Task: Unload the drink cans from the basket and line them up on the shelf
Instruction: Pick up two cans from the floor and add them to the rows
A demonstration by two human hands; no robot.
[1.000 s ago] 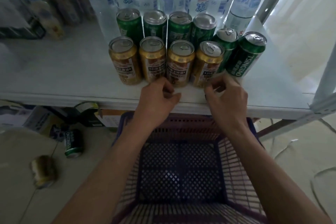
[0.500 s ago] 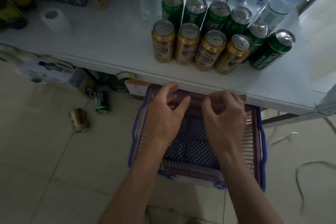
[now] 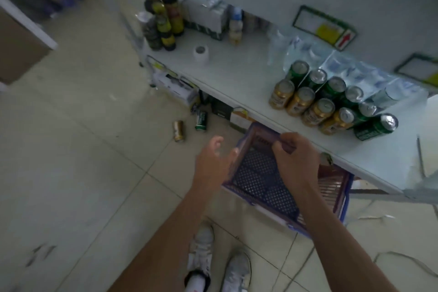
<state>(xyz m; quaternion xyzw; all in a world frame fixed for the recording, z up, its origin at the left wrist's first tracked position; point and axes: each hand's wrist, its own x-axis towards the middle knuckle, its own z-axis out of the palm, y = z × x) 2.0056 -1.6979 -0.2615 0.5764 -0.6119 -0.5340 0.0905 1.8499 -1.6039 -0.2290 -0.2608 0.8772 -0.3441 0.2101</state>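
Two rows of cans stand on the white shelf (image 3: 237, 71): gold cans (image 3: 301, 101) in front, green cans (image 3: 334, 86) behind, with one more green can (image 3: 375, 127) at the right end. The purple basket (image 3: 260, 180) sits on the floor below the shelf edge with nothing visible in it. My right hand (image 3: 296, 156) is closed on the basket's far rim. My left hand (image 3: 213, 161) hovers open beside the basket's left wall. A gold can (image 3: 178, 131) and a green can (image 3: 201, 121) lie on the floor to the left.
Dark bottles (image 3: 166, 21), a roll of tape (image 3: 201, 52), a small bottle (image 3: 235, 26) and wrapped water bottles (image 3: 355, 71) share the shelf. Boxes (image 3: 175, 87) sit under it. My shoes (image 3: 201, 249) are on the tiled floor near the basket.
The view has pulled back and swung left. My hands dropped from the cans on the shelf; the right one took hold of the basket's rim, while the left opened beside the basket.
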